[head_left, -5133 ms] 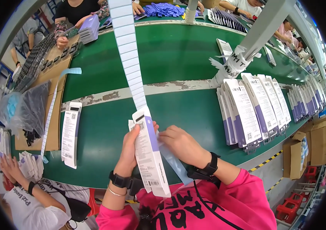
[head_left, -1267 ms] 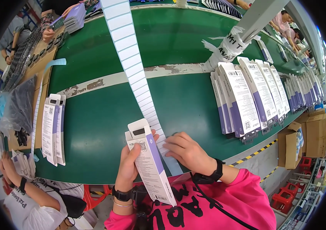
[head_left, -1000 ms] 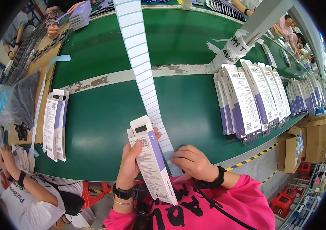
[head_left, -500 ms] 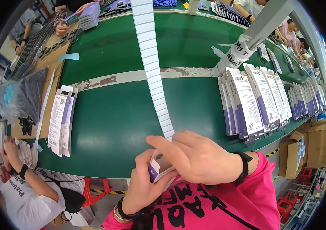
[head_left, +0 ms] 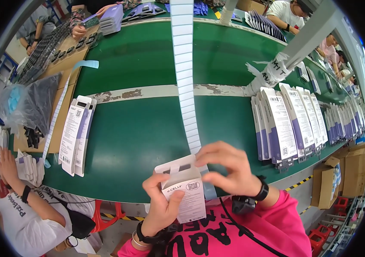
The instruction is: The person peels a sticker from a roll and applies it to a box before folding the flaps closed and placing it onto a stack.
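In my left hand [head_left: 165, 199] is a white carton [head_left: 192, 199] with a hanging tab, its printed face turned up. The thumb presses on that face and the fingers wrap the left side. My right hand [head_left: 229, 167] is at the carton's upper right corner, thumb and forefinger apart, beside the lower end of a long strip of blank labels [head_left: 186, 94]. The strip comes down from the top of the view and passes behind the carton and my fingers. Whether the right fingertips touch the strip or the carton flap is hard to tell.
Flat white-and-purple cartons [head_left: 74, 135] lean at the left of the green table [head_left: 139, 145]. More cartons [head_left: 279, 128] stand in rows at the right, near a taped metal post [head_left: 272, 73]. A co-worker's arm [head_left: 15, 171] is at left; brown boxes [head_left: 330, 180] sit at lower right.
The carton has turned so its printed face shows, with its hanging tab up. My right hand has moved off its top to the right and spread its fingers. The view has shifted slightly.
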A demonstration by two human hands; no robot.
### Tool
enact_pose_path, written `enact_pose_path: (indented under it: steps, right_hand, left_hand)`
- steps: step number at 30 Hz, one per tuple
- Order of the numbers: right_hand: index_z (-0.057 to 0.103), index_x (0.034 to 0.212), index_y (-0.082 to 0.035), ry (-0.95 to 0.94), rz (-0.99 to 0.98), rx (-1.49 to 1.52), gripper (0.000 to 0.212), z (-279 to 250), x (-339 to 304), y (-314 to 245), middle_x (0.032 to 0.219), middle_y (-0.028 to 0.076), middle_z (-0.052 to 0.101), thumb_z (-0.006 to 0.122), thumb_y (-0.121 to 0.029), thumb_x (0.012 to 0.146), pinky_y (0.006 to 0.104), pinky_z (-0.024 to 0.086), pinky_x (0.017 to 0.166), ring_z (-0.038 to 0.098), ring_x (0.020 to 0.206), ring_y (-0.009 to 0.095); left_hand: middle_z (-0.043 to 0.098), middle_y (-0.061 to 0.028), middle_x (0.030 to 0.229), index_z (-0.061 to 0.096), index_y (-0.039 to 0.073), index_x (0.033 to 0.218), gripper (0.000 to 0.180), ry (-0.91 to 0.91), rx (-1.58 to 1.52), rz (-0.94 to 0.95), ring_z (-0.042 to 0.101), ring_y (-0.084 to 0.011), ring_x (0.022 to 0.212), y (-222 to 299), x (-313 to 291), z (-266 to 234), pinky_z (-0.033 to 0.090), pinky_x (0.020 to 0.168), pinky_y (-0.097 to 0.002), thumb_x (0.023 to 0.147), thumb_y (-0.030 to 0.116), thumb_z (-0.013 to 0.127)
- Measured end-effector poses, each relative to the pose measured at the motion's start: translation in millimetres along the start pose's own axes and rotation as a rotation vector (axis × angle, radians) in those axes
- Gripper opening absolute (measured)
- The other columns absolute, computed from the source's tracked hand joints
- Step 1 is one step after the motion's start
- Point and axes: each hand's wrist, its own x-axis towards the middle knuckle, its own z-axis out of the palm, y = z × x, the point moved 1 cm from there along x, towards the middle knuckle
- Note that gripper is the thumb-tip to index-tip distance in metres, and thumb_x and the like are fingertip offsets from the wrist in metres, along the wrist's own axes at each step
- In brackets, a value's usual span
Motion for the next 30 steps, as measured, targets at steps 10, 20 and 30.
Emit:
enact_pose_path:
  steps: [10, 20, 30]
  right_hand:
    - [0.057, 0.101, -0.001, 0.005, 0.007, 0.492, 0.028, 21.1, -34.6, 45.2, 0.109, 0.019, 0.062, 0.073, -0.001, 0.078, 0.0343, 0.049, 0.082, 0.060, 0.089, 0.023]
    - [0.040, 0.086, -0.006, -0.031, 0.351, 0.383, 0.040, 2.9, -33.9, 37.3, 0.088, 0.013, 0.067, 0.074, 0.010, 0.073, 0.0329, 0.051, 0.084, 0.064, 0.091, 0.020]
    - [0.042, 0.084, -0.005, -0.036, 0.584, 0.411, 0.039, -10.3, -11.7, 4.7, 0.080, 0.008, 0.063, 0.076, 0.010, 0.070, 0.0301, 0.054, 0.078, 0.066, 0.082, 0.016]
  left_hand:
    - [0.047, -0.0196, 0.117, 0.037, 0.003, 0.109, 0.023, 0.197, -0.237, 0.007, 0.049, -0.0225, 0.105, -34.0, 0.7, 26.8, 0.040, 0.092, -0.0357, 0.096, 0.016, 0.052]
    - [0.064, -0.0154, 0.106, 0.063, -0.006, 0.095, 0.013, 0.053, -0.097, -0.115, 0.062, -0.0182, 0.094, -37.1, 6.5, 11.5, 0.048, 0.079, -0.0274, 0.084, 0.001, 0.067]
    - [0.069, -0.0144, 0.083, 0.068, -0.006, 0.084, 0.008, 0.038, -0.067, -0.379, 0.068, -0.0187, 0.081, 21.6, 28.3, 6.0, 0.055, 0.074, -0.0281, 0.076, -0.007, 0.071]
